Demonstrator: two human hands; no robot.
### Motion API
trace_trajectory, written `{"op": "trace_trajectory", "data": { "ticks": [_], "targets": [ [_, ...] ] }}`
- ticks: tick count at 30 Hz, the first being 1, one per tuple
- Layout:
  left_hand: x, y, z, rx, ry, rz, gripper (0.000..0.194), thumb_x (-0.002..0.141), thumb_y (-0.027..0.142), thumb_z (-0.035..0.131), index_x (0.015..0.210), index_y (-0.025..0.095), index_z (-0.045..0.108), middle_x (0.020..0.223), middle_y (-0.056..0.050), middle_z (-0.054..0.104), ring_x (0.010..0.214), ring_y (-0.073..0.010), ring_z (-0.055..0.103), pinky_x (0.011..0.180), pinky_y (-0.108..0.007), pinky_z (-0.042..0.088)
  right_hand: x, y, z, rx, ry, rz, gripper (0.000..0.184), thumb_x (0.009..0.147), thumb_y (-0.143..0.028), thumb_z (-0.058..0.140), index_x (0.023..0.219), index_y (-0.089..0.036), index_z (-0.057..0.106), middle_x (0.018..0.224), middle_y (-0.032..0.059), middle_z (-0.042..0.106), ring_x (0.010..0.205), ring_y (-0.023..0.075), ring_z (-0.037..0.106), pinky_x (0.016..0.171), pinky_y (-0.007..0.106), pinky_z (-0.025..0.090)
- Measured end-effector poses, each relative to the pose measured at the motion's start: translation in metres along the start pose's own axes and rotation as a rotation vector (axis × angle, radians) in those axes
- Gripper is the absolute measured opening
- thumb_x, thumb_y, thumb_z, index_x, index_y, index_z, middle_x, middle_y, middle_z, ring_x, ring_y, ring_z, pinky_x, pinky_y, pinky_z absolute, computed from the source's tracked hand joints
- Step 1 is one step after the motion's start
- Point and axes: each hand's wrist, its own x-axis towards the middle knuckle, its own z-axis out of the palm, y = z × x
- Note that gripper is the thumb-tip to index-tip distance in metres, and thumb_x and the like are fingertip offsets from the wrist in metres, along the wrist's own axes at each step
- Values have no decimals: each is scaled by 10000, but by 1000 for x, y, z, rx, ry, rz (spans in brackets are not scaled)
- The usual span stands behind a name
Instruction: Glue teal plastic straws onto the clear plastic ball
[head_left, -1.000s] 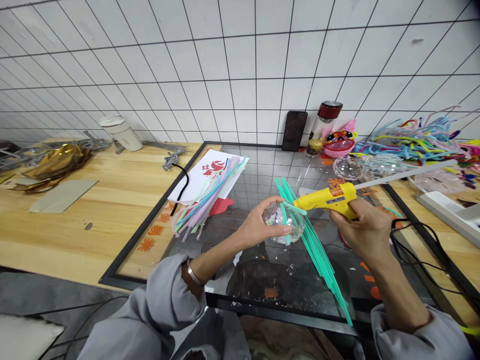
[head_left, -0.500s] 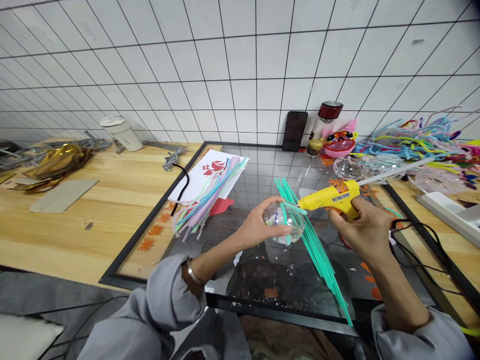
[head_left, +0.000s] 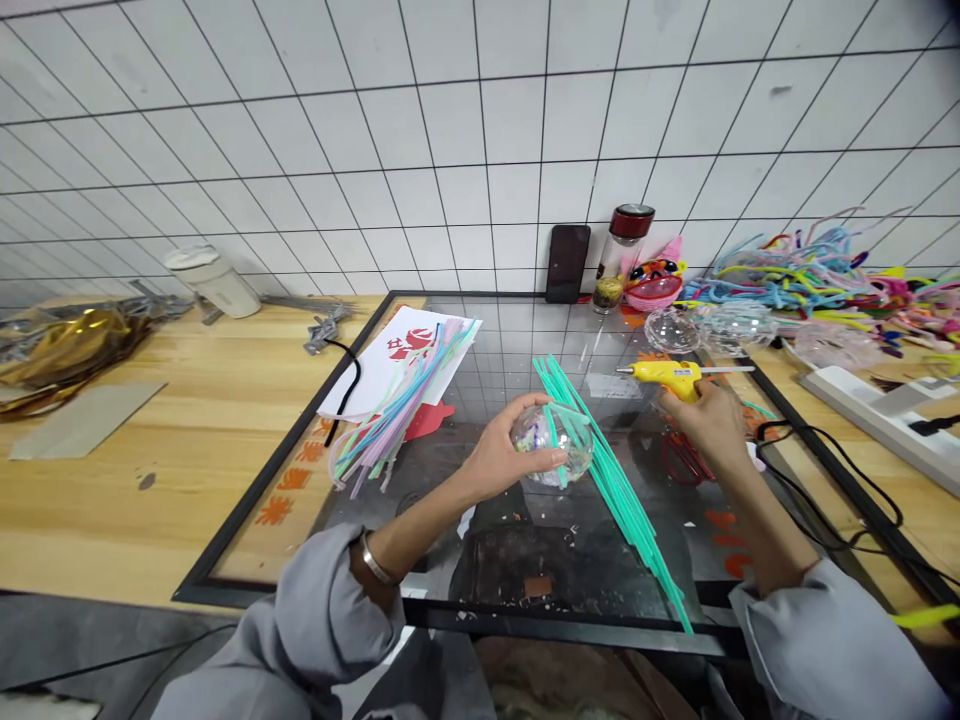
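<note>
My left hand (head_left: 514, 452) is closed around a clear plastic ball (head_left: 576, 450) with bits of colour in it. A green pipe cleaner (head_left: 556, 432) runs down over the ball's surface, and another green piece sticks out at its top. In my right hand (head_left: 709, 415) is a yellow hot glue gun (head_left: 667, 374), its nozzle pointing left and a white glue stick coming out of its back. The gun is apart from the ball, further back and to the right. Beside the ball, a bundle of green pipe cleaners (head_left: 626, 500) lies slanting across the glass panel.
Pastel pipe cleaners (head_left: 401, 410) lie on white paper (head_left: 367, 365) at left. At the back stand a dark phone (head_left: 568, 263) and a lidded bottle (head_left: 624, 258). Clear plastic shells (head_left: 739, 325), a colourful pipe-cleaner heap (head_left: 795, 275), a power strip (head_left: 885, 415) and black cords (head_left: 825, 440) are at right.
My right hand has drawn the glue gun away from the ball, back and to the right. My left hand keeps its hold on the ball. The view has shifted slightly.
</note>
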Motion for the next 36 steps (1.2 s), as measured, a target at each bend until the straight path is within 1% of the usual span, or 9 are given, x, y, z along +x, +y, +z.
{"op": "trace_trajectory", "data": {
  "ticks": [4, 8, 12, 15, 17, 19, 23, 30, 36],
  "targets": [
    [0, 1, 1, 15, 8, 3, 630, 681, 338, 796, 1242, 207, 542, 1232, -72, 600, 1107, -241, 589, 965, -344, 466, 7, 9, 13, -189, -46, 52, 361, 727, -482, 567, 772, -132, 649, 639, 108, 605, 584, 228, 526, 538, 325, 341],
    [1, 3, 2, 37, 52, 62, 595, 648, 310, 809, 1185, 200, 578, 1386, -93, 515, 1286, -276, 499, 1087, -377, 390, 9, 11, 22, -243, -53, 21, 451, 760, -465, 571, 883, -46, 687, 827, 216, 663, 764, 304, 607, 651, 373, 414],
    [1, 3, 2, 9, 30, 24, 623, 656, 319, 806, 1217, 206, 561, 1353, -90, 553, 1201, -260, 559, 1009, -362, 451, 4, 5, 17, -283, -28, -66, 542, 811, -494, 557, 978, 8, 675, 1032, 311, 620, 993, 399, 577, 801, 470, 430],
    [1, 1, 1, 14, 22, -3, 650, 663, 336, 809, 1242, 205, 547, 1286, -80, 596, 1118, -243, 590, 952, -344, 472, -7, -14, 1, -166, 101, -252, 453, 873, -454, 504, 1016, -60, 676, 1051, 259, 622, 1041, 393, 564, 855, 530, 427],
    [1, -1, 1, 17, 29, 14, 647, 666, 339, 812, 1241, 203, 548, 1260, -73, 609, 1130, -241, 581, 978, -344, 454, -19, -34, -12, 123, 135, -454, 371, 901, -407, 494, 1079, -126, 661, 1039, 174, 641, 1007, 314, 594, 863, 473, 461],
    [2, -1, 1, 3, 20, 26, 651, 672, 336, 813, 1248, 198, 543, 1251, -72, 613, 1131, -240, 581, 987, -344, 449, -34, -57, -25, 409, 13, -649, 343, 917, -370, 523, 1180, -173, 619, 1059, 119, 649, 937, 233, 624, 822, 385, 501],
    [2, 1, 1, 4, 17, 42, 653, 674, 322, 818, 1255, 196, 546, 1265, -73, 610, 1147, -239, 578, 1000, -340, 446, -60, -92, -41, 538, -72, -881, 354, 907, -276, 575, 1258, -229, 598, 1079, 94, 670, 997, 225, 624, 848, 379, 509],
    [1, 4, 3, 34, 26, 59, 659, 651, 309, 843, 1238, 198, 566, 1275, -76, 611, 1186, -247, 570, 1046, -351, 421, -66, -98, -34, 586, -31, -1028, 276, 908, -120, 518, 1056, -269, 696, 907, 49, 717, 835, 178, 667, 735, 332, 535],
    [1, 4, 3, 21, 23, 62, 658, 653, 312, 842, 1239, 192, 570, 1278, -87, 605, 1189, -256, 561, 1048, -361, 414, -71, -91, -29, 610, -21, -998, 291, 875, -71, 527, 1037, -253, 686, 937, 40, 746, 864, 184, 701, 802, 363, 549]
  ]
}}
